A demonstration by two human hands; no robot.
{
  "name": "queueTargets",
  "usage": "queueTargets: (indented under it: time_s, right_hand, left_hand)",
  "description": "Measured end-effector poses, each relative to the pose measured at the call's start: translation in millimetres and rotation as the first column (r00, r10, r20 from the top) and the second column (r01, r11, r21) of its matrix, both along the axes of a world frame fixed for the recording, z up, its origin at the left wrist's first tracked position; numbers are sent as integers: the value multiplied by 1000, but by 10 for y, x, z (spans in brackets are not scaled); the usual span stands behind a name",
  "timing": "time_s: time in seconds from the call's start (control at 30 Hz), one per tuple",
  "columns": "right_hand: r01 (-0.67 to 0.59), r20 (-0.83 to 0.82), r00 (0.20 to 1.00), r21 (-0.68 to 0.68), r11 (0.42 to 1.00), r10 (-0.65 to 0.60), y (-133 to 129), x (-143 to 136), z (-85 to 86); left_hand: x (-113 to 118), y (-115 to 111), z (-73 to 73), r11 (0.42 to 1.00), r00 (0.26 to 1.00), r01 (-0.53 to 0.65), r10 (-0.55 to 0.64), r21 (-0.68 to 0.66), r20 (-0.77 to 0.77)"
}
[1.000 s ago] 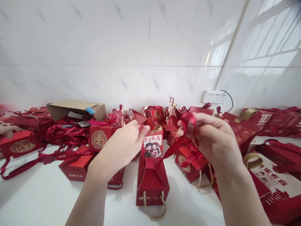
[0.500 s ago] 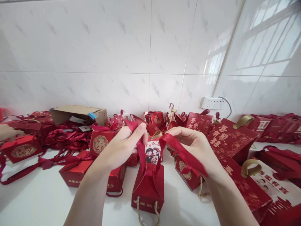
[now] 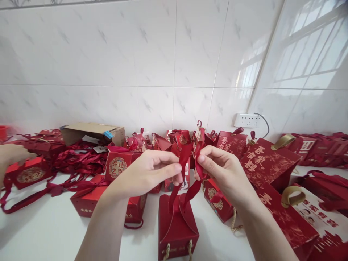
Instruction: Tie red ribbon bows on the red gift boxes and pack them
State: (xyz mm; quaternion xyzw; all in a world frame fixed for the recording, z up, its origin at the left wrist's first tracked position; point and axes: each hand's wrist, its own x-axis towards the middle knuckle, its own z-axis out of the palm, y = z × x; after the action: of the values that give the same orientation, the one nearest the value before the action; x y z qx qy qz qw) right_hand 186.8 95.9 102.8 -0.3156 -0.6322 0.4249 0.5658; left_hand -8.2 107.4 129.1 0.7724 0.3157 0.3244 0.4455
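Boxes (image 3: 119, 165) crowd the table (image 3: 217, 250) to the left, some overlapping, with a heap of red ribbons (image 3: 88, 157) behind them and an open carton (image 3: 114, 134) near the wall (image 3: 108, 72). Far left, a co-worker's hand (image 3: 16, 156) reaches over another red box. To the right, a medallion box (image 3: 219, 199) sits near the right forearm, and red bags (image 3: 270, 165) with gold loops (image 3: 284, 141) overlap beyond it. A socket strip (image 3: 247, 120) is on the wall. A card (image 3: 186, 184) stands just behind the fingers, partly covered by the left hand (image 3: 148, 172).

The middle box (image 3: 178, 228) rests upright between the forearms, below the fingertips and apart from them. Its ribbon (image 3: 191, 192) rises from the top in two strands. The left thumb and fingers pinch one; the right hand (image 3: 225, 172) pinches the other, thumb nearest the camera. The two hands are near each other.
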Motion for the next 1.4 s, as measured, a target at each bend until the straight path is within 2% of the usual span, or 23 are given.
queueTargets:
  time_s: [0.13,0.2,0.27,0.33,0.37,0.47,0.67,0.77,0.93,1.13,1.2,1.27,1.33,1.4]
  right_hand:
    - [-40,64,997,-37,999,43,-5,-18,5]
    - [-71,86,993,-58,996,76,-7,-33,5]
    - [-94,105,989,-72,993,101,-6,-46,0]
    - [-109,119,986,-73,991,117,-3,-55,-6]
    - [-113,120,985,-71,991,121,0,-57,-8]
    - [-105,94,989,-59,993,110,6,-56,-6]
    - [-99,43,994,5,995,99,6,-83,-12]
    - [-35,56,998,56,998,32,-4,-112,-26]
    - [24,60,998,95,995,-30,-35,-114,-25]
    - [108,82,989,140,984,-120,-84,-79,2]
    - [160,112,977,167,973,-180,-93,-83,-1]
    - [190,141,965,194,962,-219,-97,-89,-7]
    - [184,152,965,195,963,-215,-95,-91,-10]
    - [151,117,977,195,969,-176,-88,-89,-7]
  left_hand:
    - [20,143,-85,993,964,-114,115,-16,238]
    - [37,220,-136,994,911,-96,109,-51,399]
    - [63,279,-172,995,824,-65,93,-70,559]
    - [99,311,-187,996,748,-35,77,-77,659]
    - [119,315,-188,997,736,-14,65,-81,674]
    - [184,295,-179,997,772,16,35,-75,634]
    - [294,174,-174,975,821,-221,173,24,544]
    - [325,90,-155,965,865,-251,190,72,465]
    - [287,-51,-107,987,938,-129,90,96,335]
    - [224,-150,-94,988,958,10,-54,157,283]
    - [248,-135,-106,984,958,-35,-17,175,285]
    - [282,-111,-115,972,950,-139,77,188,304]
    - [311,-94,-117,960,935,-212,145,183,324]
    - [324,-88,-113,967,928,-209,148,148,343]
